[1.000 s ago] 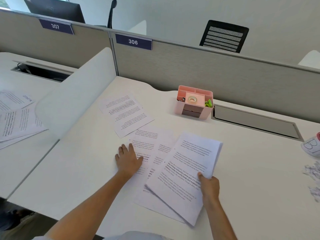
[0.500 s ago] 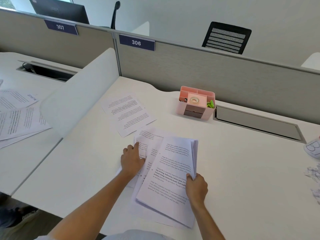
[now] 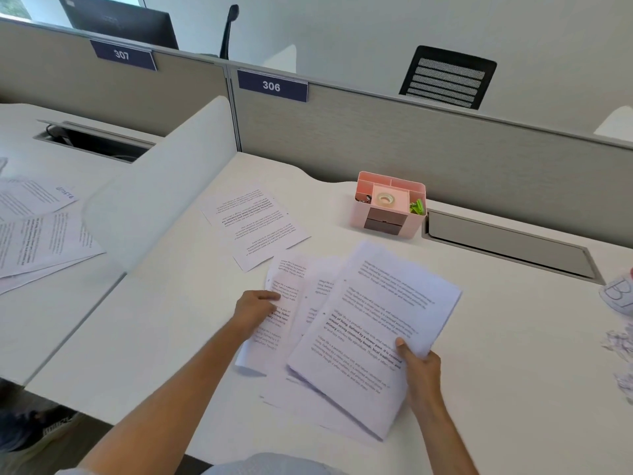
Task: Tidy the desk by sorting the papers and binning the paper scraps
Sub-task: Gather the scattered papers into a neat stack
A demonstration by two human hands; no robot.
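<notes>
- Right hand (image 3: 420, 370), lower right, grasps the stack of papers (image 3: 373, 334) by its edge.
- Left hand (image 3: 255, 308), centre, pinches a loose sheet (image 3: 279, 323) on the desk (image 3: 496, 371).

A single wide-angle view from a camera worn on the person's head, looking forward and steeply down across a white tabletop (image 3: 496, 354). Both forearms enter from the bottom edge, close to the lens. The far edge of the frame reaches a grey partition (image 3: 411, 142) behind the tabletop. Straight lines bow near the frame's edges.
</notes>
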